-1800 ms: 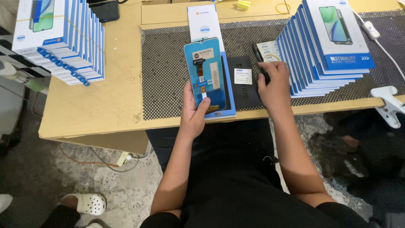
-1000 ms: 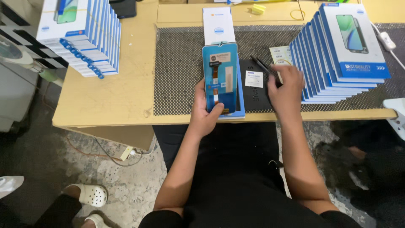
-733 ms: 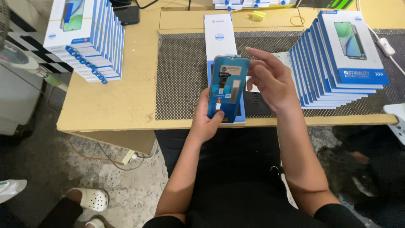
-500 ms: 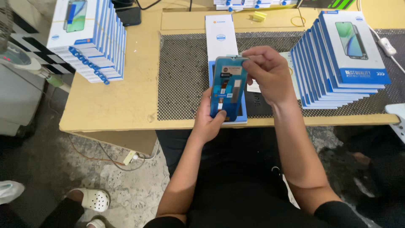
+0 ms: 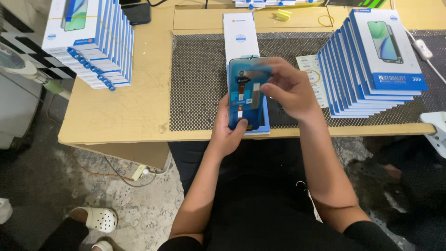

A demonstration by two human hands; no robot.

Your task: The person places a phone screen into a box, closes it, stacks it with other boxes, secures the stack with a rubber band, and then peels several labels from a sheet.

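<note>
My left hand (image 5: 228,132) holds a phone display panel (image 5: 244,100) upright by its lower end, above the table's front edge. The panel's back faces me, blue-tinted, with a flex cable and small stickers. My right hand (image 5: 289,90) is at the panel's upper right, fingertips pinched on a blurred piece of blue film (image 5: 256,73) at its top. Behind the panel lies an open blue and white box tray (image 5: 265,124) on the black mesh mat (image 5: 200,83).
Stacks of white and blue phone-part boxes stand at the left (image 5: 90,42) and the right (image 5: 371,65). A white box lid (image 5: 240,37) lies behind the panel, a paper label (image 5: 307,65) beside it. A white clamp (image 5: 436,125) sits at the right edge. A sandalled foot (image 5: 95,218) is below left.
My right hand left the tool on the mat and came up to the panel's top. It now pinches the blue film there. My left hand lifted the panel slightly.
</note>
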